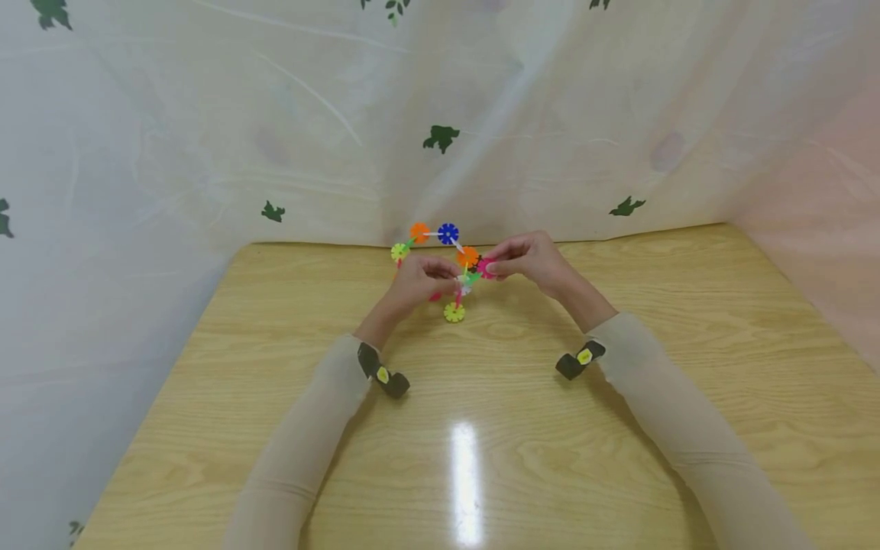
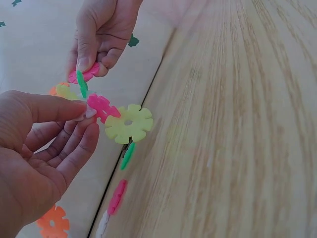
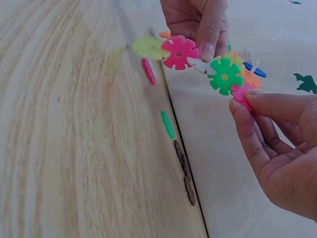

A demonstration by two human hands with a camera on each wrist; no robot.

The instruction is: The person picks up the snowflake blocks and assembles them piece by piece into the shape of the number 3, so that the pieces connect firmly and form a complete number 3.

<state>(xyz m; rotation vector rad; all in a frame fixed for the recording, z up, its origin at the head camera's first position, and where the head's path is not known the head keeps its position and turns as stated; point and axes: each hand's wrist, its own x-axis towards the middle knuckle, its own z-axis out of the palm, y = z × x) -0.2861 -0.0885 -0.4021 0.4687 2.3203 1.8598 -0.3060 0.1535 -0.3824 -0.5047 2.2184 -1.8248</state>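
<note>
My left hand pinches a white notched flower disc between thumb and fingertips. It belongs to a linked chain of plastic interlocking discs. A pink disc and a yellow disc continue from it on one side, a green disc on the other. Held at its rim by my right hand, another pink disc meets the green one. Farther along the chain, orange and blue discs show in the head view. My left fingers partly hide the white disc.
Loose discs lie on the wooden table near its far edge: a green one, a pink one and brown ones among them. A pale curtain with green leaf-like patches hangs right behind the table.
</note>
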